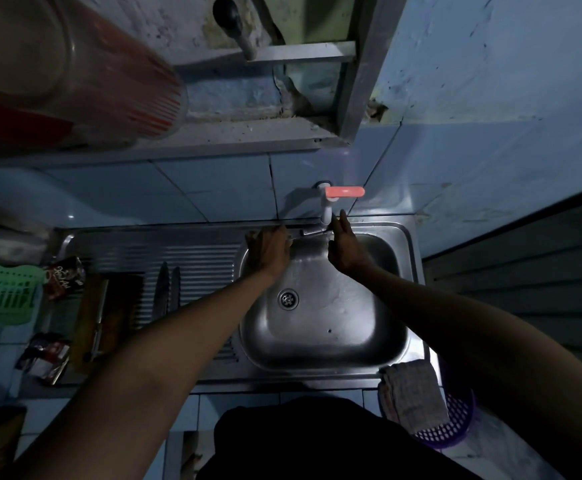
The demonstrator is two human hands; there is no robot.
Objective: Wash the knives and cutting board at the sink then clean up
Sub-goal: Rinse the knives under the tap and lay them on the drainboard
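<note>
One camera on person's head, looks down from high up at sink, wall tap at far side.

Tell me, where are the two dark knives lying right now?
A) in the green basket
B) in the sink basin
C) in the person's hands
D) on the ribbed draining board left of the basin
D: the two knives lie side by side on the ribbed draining board, left of the basin.

Green basket — purple basket
</note>
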